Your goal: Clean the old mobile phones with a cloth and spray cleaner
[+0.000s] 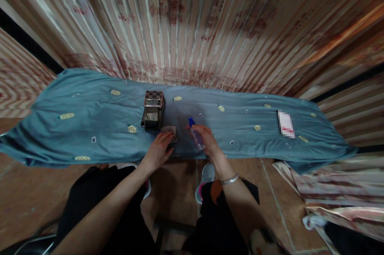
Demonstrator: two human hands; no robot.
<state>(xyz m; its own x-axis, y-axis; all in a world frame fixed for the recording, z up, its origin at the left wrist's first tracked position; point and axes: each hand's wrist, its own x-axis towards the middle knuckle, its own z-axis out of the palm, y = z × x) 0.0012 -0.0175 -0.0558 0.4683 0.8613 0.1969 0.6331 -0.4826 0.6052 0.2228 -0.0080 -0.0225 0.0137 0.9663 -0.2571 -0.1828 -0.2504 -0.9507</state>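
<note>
My right hand [207, 137] is wrapped round a small clear spray bottle [197, 140] with a blue top, held tilted above the cloth-covered surface. My left hand [160, 149] is closed over a small greyish cloth [171, 130], part of which is hidden under the fingers. Just beyond that hand stands a boxy, shiny metallic and black device [153, 111] with a chequered top. I cannot make out what kind of device it is.
A blue-green sheet [99, 115] with yellow pineapple prints covers the long narrow table. Towards the right end lies a white packet [286, 124] with red marking, blurred out. Patterned curtains [192, 27] hang behind the table. My shoes [207, 175] are on the tiled floor below.
</note>
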